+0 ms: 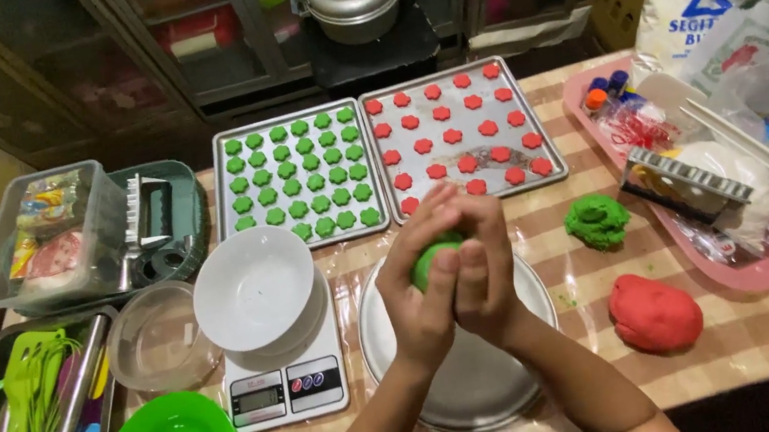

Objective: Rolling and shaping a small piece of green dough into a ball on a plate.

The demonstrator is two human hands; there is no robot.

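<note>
Cupped together at frame centre, left hand point(420, 286) and right hand point(485, 277) clasp a green dough ball point(432, 257) above the round metal plate point(476, 379). Pressing too hard could flatten it; a slip drops it toward the red dough lump point(655, 311) at right.

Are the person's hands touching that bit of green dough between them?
Touching. The head view shows the left hand and right hand cupped around the green dough piece, palms pressed against it.
</note>
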